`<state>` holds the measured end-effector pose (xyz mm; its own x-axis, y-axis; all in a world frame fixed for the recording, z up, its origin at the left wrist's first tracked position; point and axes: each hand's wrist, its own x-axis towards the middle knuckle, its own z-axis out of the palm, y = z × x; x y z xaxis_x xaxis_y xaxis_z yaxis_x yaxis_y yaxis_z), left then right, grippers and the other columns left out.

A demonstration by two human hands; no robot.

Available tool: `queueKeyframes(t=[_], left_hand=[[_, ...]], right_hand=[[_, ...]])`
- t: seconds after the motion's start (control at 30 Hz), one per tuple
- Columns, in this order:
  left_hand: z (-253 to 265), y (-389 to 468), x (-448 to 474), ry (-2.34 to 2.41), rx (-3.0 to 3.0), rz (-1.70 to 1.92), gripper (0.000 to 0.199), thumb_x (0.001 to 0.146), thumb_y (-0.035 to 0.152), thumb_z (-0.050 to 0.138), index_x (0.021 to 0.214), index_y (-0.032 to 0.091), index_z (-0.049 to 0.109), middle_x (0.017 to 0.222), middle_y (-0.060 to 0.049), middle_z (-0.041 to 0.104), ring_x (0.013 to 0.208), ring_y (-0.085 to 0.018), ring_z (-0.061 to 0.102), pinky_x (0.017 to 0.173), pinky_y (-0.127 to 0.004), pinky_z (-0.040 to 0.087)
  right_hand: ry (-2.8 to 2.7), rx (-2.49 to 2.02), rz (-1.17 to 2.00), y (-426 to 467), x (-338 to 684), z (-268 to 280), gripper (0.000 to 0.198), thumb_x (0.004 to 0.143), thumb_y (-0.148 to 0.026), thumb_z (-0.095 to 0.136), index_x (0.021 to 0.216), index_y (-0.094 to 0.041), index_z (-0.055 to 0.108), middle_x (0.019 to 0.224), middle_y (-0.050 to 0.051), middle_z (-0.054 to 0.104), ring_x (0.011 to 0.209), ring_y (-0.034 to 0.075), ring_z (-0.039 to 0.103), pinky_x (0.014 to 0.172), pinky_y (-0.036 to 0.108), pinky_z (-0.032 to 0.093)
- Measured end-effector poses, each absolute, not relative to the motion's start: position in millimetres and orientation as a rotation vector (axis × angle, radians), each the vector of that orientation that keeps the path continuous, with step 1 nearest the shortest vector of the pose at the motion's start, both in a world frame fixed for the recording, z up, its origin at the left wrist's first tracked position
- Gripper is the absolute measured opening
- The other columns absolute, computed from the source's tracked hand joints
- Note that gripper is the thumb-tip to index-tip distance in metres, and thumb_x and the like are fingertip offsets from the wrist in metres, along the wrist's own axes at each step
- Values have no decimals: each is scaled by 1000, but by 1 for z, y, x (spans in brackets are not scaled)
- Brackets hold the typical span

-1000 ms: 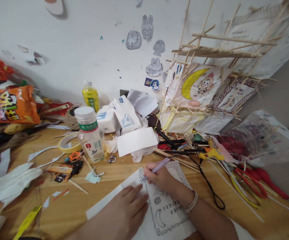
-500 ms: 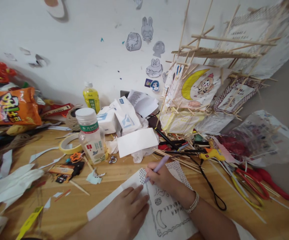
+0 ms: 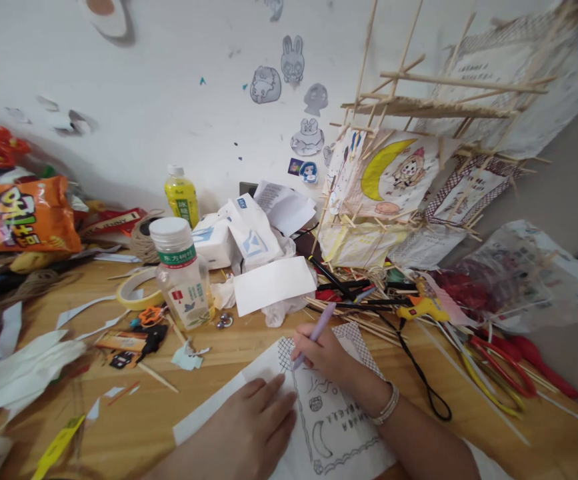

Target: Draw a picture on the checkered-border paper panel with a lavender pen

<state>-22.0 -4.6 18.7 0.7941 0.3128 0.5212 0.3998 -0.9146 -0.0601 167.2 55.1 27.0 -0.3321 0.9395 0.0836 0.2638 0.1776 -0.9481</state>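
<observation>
The right hand (image 3: 326, 357) is closed around a lilac pen (image 3: 315, 335), its tip down on the cross-hatched border of a drawn paper sheet (image 3: 331, 427). At its 8 o'clock the left hand (image 3: 249, 430) lies flat and open, pressing the same sheet onto the wooden tabletop (image 3: 133, 413). Farther out, at 10 o'clock, a clear bottle (image 3: 181, 273) stands upright beside a roll of tape (image 3: 136, 288); at 2 o'clock lies a yellow glue gun (image 3: 421, 308) among bamboo sticks (image 3: 369, 323).
</observation>
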Motion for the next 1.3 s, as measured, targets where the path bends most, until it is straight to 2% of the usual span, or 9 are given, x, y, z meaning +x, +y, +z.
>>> queueKeyframes(t=[0.4,0.73,1.0,1.13,1.3], left_hand=[[24,-4,-22,-521,-2836,-763,17,93,9,49,96,11,66,98,-11,68,93,-26,61,81,-41,48],[26,-4,-22,-509,-2822,-765,26,96,9,40,95,10,66,98,-12,67,90,-26,61,80,-41,49],[27,-5,-21,-549,-2849,-700,14,93,11,51,97,12,64,98,-11,67,93,-25,60,83,-40,48],[25,-4,-22,-530,-2848,-722,14,92,10,53,100,11,64,101,-12,67,95,-27,59,82,-41,48],[23,-3,-23,-522,-2848,-736,15,92,9,51,99,10,64,99,-12,67,94,-28,60,81,-41,48]], right_hand=[[-1866,-1067,1106,49,166,25,33,87,-27,47,55,-20,46,54,-4,47,54,11,47,55,23,37],[-1885,-1051,1118,52,167,24,33,86,-25,48,53,-19,47,52,-4,47,52,11,46,54,23,37],[-1876,-1041,1156,54,169,20,30,86,-26,50,57,-19,48,50,-5,47,49,10,45,50,21,36],[-1861,-1064,1136,53,169,21,31,85,-21,48,55,-20,45,51,-5,46,51,10,45,51,21,35],[-1867,-1054,1134,54,169,21,31,86,-23,49,55,-19,48,51,-4,47,51,11,46,52,23,36]])
